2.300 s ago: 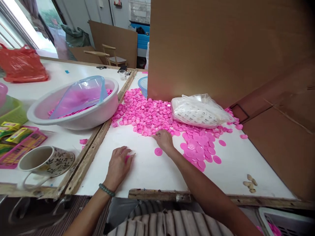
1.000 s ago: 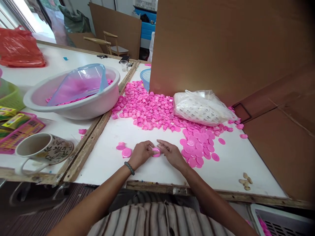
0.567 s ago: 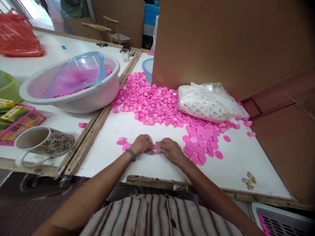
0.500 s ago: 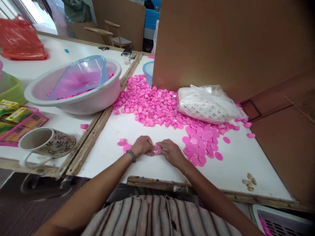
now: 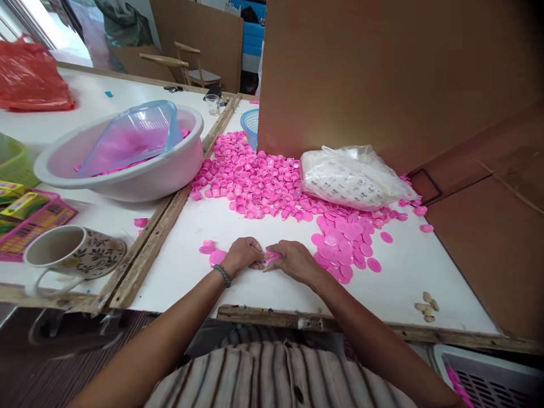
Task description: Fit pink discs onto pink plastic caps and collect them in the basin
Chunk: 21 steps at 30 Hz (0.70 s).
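Pinching a small pink piece [image 5: 273, 256] just below the center of the frame, between the fingertips of the left hand [image 5: 243, 256] and the right hand [image 5: 294, 260], low over a white desk [image 5: 178, 277]. Closed in grip from both sides, as far as the view shows; too covered by fingers to tell whether made of one part or two.

Judged to be at an early stage, going by just two pink pieces set apart left of center: a cup-like piece [image 5: 207, 247] and, just beside the left hand, a rounder piece [image 5: 217, 258].

Leaving, by the same judgement, most of the work to do: a broad heap of pink cups [image 5: 255, 181] across the middle of the frame, and a pile of flat pink discs [image 5: 345, 243] right of center, below a clear plastic bag [image 5: 355, 175]. Impossible to tell, for more pink pieces in a white basin [image 5: 148, 186] at left, whether done or waiting.
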Motion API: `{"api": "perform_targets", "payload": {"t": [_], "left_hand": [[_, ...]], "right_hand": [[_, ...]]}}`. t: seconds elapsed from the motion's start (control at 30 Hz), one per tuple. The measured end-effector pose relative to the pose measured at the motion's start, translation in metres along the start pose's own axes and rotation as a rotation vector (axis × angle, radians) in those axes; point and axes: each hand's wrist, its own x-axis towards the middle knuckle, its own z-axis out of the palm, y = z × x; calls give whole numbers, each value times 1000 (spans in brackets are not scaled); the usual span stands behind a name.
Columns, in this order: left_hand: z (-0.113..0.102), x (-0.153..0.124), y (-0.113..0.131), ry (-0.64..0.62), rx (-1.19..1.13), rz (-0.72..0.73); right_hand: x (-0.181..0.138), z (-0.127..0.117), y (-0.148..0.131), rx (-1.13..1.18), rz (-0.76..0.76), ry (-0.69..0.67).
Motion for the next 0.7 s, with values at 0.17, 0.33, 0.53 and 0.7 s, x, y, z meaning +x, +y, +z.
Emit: {"api": "perform_targets", "payload": {"t": [0.17, 0.33, 0.53, 0.7], "left_hand": [[2, 4, 8, 15, 45, -88], [1, 3, 4, -12, 122, -38], [8, -23, 3, 273, 694, 401], [20, -29, 1, 267, 1065, 894]], "right_hand": [[6, 5, -2, -89, 72, 21], [-5, 9, -4, -78, 44, 59], [-36, -4, 35, -311, 232, 468], [-35, -2, 44, -425, 216, 455]]}}
